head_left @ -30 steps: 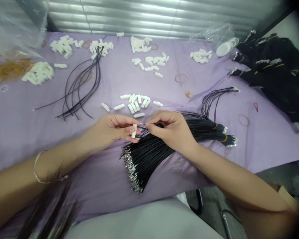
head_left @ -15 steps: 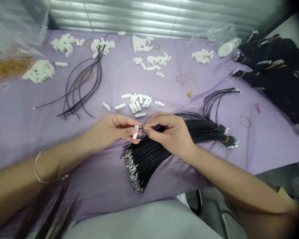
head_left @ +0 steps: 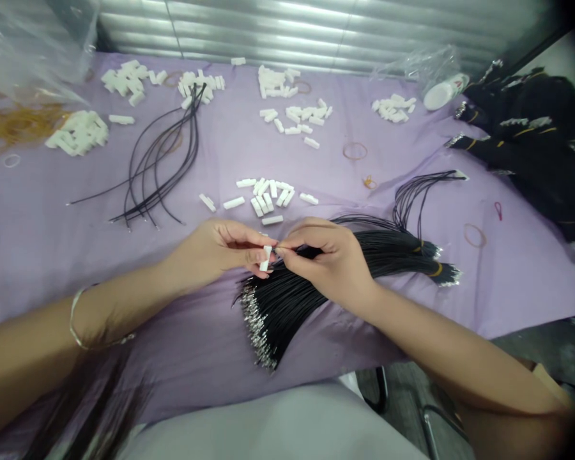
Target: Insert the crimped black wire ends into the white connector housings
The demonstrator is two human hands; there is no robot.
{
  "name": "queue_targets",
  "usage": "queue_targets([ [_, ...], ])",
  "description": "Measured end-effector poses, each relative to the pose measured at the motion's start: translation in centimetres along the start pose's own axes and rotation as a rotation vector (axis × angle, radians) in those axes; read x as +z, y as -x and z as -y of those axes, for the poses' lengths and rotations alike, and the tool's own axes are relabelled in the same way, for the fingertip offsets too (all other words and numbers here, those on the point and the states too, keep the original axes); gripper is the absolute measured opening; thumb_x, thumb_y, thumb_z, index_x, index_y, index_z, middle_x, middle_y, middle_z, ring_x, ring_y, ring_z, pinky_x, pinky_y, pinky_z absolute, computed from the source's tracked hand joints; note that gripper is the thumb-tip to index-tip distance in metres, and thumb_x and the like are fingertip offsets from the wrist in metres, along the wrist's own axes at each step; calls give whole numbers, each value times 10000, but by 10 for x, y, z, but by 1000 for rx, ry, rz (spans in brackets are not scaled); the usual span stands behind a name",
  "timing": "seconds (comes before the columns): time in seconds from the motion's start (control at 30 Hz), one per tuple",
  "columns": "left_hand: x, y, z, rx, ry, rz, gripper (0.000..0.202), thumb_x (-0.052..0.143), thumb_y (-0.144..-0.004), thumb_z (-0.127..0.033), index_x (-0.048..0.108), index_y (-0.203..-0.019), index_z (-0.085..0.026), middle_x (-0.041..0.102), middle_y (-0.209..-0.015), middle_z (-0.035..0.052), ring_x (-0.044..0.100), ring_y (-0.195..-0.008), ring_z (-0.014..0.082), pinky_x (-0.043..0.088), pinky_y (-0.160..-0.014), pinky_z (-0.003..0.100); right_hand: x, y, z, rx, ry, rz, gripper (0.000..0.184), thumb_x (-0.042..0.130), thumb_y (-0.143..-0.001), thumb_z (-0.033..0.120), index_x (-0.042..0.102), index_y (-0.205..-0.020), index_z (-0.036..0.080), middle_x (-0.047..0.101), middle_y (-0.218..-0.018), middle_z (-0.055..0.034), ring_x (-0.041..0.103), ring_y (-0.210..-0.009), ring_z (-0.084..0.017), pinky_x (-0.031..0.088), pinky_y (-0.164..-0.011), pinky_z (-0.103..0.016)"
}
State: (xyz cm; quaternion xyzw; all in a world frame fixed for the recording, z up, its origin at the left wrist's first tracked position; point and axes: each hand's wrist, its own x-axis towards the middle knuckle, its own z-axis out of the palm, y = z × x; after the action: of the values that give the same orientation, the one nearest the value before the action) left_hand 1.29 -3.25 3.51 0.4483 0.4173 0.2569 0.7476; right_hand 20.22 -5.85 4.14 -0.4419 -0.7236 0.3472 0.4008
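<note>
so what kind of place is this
Probably a small workshop or factory workbench, judging by the bundle of black wires with metal ends, the heaps of small white plastic pieces and the pile of rubber bands.

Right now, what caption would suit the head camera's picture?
Left hand holding a white connector, right hand pinching a black wire beside it, near a fanned wire bundle.

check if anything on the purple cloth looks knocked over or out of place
The white cup-like container at the back right seems tipped on its side. A small red loop lies by itself farther forward, looking like a stray. Nothing is clearly damaged.
</note>
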Motion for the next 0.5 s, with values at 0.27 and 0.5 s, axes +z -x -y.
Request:
queue_targets([
  [0.27,3,0,-3,-3,16,-39,144,769,-647,-135,724,-780,-166,735,-696,-9,694,-599,127,608,-608,234,3,1,-2,-34,126,42,106,544,-841,115,586,-756,161,580,-765,-15,551,-746,-113,444,-719,-248],
  [0.5,2,-1,-2,-14,8,-24,187,763,-671,-158,694,-845,-156,733,-718,-7,697,-616,120,605,-619,215,6,1,-2,-11,177,34,96,518,-878,155,552,-790,178,570,-785,-16,534,-790,-136,421,-763,-279],
])
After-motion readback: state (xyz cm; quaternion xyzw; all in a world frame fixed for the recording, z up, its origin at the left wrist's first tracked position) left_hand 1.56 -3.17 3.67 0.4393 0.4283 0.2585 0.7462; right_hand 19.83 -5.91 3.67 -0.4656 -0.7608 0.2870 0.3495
